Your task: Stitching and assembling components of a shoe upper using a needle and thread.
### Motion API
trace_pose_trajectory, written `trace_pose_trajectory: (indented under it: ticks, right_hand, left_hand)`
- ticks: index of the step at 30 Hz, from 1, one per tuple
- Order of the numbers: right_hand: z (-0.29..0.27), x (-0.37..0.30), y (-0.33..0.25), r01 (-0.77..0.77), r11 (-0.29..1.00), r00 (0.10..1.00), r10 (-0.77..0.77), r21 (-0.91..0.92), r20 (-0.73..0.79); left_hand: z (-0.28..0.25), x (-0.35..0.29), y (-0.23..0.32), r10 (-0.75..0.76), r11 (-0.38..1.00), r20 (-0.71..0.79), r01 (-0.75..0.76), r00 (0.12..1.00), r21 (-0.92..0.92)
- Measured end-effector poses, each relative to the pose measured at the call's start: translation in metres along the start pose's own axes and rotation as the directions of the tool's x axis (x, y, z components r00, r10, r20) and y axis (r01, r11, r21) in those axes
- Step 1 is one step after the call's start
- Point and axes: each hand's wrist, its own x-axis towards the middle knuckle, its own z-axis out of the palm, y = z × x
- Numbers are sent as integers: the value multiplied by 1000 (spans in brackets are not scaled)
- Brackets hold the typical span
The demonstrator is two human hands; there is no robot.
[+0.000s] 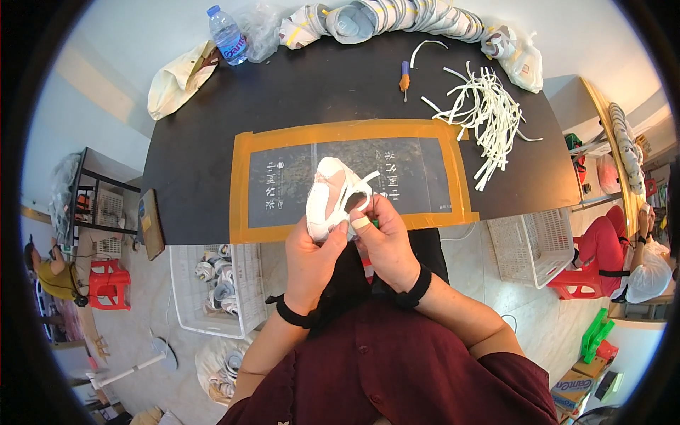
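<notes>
A small white and pinkish-beige shoe (pixel 329 185) is held between my two hands above the front of the table, toe pointing away from me. My left hand (pixel 316 249) grips its left side near the heel, thumb pressed against it. On the opposite side, my right hand (pixel 383 244) pinches the shoe by its opening, next to a loose white strap (pixel 367 178) that loops up from the upper. A light band wraps the right thumb. Both hands cover the heel end, so what the fingertips hold there is partly hidden.
Under the shoe lies a dark mat (pixel 297 163) edged with orange tape. White strips (pixel 492 117) are piled at the right, near an orange-handled awl-like tool (pixel 404 79). A bottle (pixel 228 35) stands at the back left. White crates (pixel 244 283) flank my lap; people sit beyond.
</notes>
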Motion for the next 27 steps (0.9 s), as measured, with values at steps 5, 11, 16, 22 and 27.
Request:
trace_pose_trajectory:
  ticks: [5,11,16,22,27]
  right_hand:
    - [-9,-7,-1,127,939,983,-162,-318,-87]
    - [-4,-25,-36,251,788,968,-218,-562,127]
    - [-3,-11,-29,249,751,968,-222,-612,121]
    - [-5,-6,-28,218,752,975,-188,-622,116]
    - [-8,-2,-29,135,791,991,-98,-597,95]
  left_hand:
    - [-2,-2,-4,16,1000,-48,-17,999,-9]
    - [-2,9,2,107,994,-67,-107,992,-3]
    - [-5,16,0,116,993,-29,-115,993,19]
    - [-6,18,-8,144,988,-39,-142,989,52]
    - [-7,20,-10,147,987,-32,-145,989,66]
